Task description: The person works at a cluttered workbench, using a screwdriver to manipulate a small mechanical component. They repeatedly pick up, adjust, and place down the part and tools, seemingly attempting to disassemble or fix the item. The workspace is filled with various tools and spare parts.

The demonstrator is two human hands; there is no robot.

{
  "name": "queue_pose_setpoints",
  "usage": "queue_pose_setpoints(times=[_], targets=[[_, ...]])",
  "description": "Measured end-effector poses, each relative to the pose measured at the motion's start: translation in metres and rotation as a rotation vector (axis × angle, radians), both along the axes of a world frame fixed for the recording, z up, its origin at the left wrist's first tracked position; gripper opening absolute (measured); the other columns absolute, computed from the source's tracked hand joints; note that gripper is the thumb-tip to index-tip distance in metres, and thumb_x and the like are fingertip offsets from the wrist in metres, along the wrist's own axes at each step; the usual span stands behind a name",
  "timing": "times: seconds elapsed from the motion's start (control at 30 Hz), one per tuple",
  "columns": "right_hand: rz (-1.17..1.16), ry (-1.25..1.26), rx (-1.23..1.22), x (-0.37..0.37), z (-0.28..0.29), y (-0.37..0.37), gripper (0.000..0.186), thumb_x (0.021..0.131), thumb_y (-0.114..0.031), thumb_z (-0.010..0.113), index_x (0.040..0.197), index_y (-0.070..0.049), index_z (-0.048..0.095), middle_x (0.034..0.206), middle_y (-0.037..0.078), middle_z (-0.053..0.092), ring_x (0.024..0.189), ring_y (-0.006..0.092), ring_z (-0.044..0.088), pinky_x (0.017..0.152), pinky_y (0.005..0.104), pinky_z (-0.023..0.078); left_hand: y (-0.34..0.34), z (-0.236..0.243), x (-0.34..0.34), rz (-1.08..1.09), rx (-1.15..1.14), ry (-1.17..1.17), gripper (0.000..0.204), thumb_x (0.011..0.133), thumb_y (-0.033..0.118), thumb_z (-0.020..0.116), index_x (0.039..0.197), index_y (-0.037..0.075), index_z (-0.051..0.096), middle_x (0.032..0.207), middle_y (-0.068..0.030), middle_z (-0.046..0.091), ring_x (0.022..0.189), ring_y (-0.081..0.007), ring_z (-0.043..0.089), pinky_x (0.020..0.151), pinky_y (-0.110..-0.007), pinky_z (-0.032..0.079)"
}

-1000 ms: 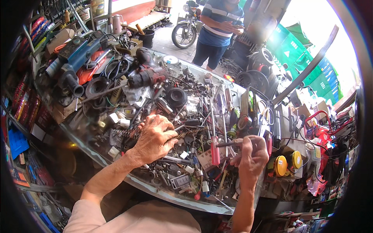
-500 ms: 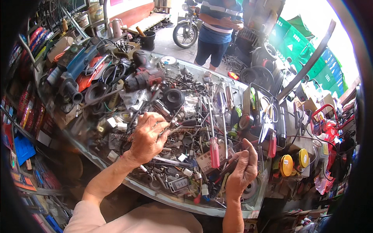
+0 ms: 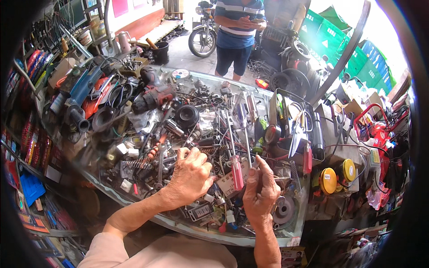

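Your left hand [image 3: 191,176]: grip curled low over loose parts [image 3: 214,191]; cannot tell if anything held. Your right hand [image 3: 261,193]: thumb and forefinger raised, hold unclear. Red-handled screwdriver [image 3: 237,173] on surface [image 3: 290,228] between, nearer right; handle toward you, shaft away.
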State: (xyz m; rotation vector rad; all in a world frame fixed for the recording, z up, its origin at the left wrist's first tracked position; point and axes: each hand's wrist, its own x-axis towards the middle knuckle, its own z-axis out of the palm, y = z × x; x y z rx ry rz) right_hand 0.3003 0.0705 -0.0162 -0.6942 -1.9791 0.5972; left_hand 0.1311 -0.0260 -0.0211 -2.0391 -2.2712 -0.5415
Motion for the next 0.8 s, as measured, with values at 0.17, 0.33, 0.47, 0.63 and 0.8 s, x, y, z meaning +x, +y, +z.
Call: queue_pose_setpoints(times=[0.17, 0.33, 0.47, 0.63, 0.8], targets=[[0.015, -0.026, -0.004, -0.001, 0.004, -0.002, 0.036, 0.091, -0.008, 0.063, 0.124, 0.003, 0.058, 0.067, 0.009, 0.059, 0.051, 0.0140, 0.055, 0.048, 0.0283, 0.045, -0.006, -0.005, -0.007, -0.031, 0.073, -0.112, 0.024, 0.072, 0.026, 0.072, 0.073, 0.003, 0.065, 0.085, -0.0101, 0.056, 0.097, -0.0266, 0.051, 0.094, -0.045, 0.031], [0.003, -0.037, -0.016, 0.001, 0.005, -0.004, 0.035, 0.090, -0.008, 0.064, 0.123, 0.003, 0.059, 0.067, 0.009, 0.059, 0.050, 0.0141, 0.055, 0.048, 0.0281, 0.045, -0.006, -0.005, -0.011, -0.007, 0.200, -0.286, 0.020, 0.067, 0.021, 0.073, 0.066, 0.004, 0.061, 0.076, -0.0074, 0.055, 0.090, -0.0247, 0.053, 0.095, -0.043, 0.033], [0.004, -0.032, -0.005, 0.001, -0.001, -0.001, 0.035, 0.088, -0.005, 0.065, 0.122, 0.002, 0.060, 0.067, 0.009, 0.059, 0.050, 0.0145, 0.055, 0.048, 0.0276, 0.045, -0.008, 0.003, -0.013, 0.057, 0.252, -0.426, 0.016, 0.069, 0.016, 0.074, 0.067, 0.006, 0.062, 0.068, -0.0027, 0.063, 0.073, -0.0201, 0.060, 0.097, -0.042, 0.035], [0.003, -0.049, -0.015, 0.004, -0.002, 0.000, 0.036, 0.086, -0.003, 0.065, 0.121, 0.002, 0.060, 0.066, 0.009, 0.060, 0.049, 0.0146, 0.055, 0.048, 0.0275, 0.046, -0.010, 0.005, -0.029, 0.169, 0.264, -0.663, 0.013, 0.071, 0.015, 0.074, 0.076, 0.004, 0.068, 0.074, -0.0066, 0.069, 0.069, -0.0216, 0.062, 0.093, -0.037, 0.040], [-0.086, -0.078, -0.102, 0.004, -0.001, -0.002, 0.031, 0.089, -0.009, 0.068, 0.118, 0.001, 0.062, 0.062, 0.003, 0.055, 0.053, 0.0086, 0.049, 0.052, 0.0255, 0.042, -0.009, 0.019, -0.029, 0.224, 0.293, -1.111, 0.016, 0.078, 0.002, 0.071, 0.093, -0.003, 0.071, 0.084, -0.0060, 0.070, 0.079, -0.0100, 0.063, 0.075, -0.026, 0.052]])
